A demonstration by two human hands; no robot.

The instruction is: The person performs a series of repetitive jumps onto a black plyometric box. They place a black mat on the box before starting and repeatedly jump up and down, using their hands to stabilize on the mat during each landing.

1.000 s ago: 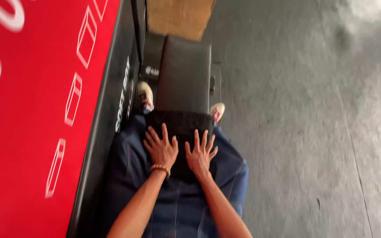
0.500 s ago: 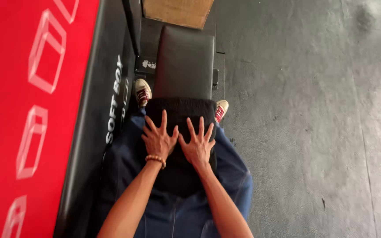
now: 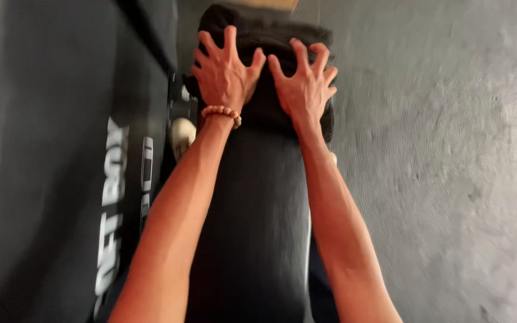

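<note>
1. Two hands press side by side on a dark folded towel point(image 3: 264, 90) in the head view: the left hand point(image 3: 225, 72) with a bead bracelet point(image 3: 221, 112), and the right hand point(image 3: 303, 84).
2. Both sets of fingers point(image 3: 231, 37) are spread wide and curled, tips digging into the cloth, pinching nothing.
3. The towel lies at the far end of a black padded bench point(image 3: 252, 239), whose long axis runs straight away from the person.
4. A black padded box point(image 3: 61, 179) stands to the left, grey floor point(image 3: 450, 179) to the right.
</note>
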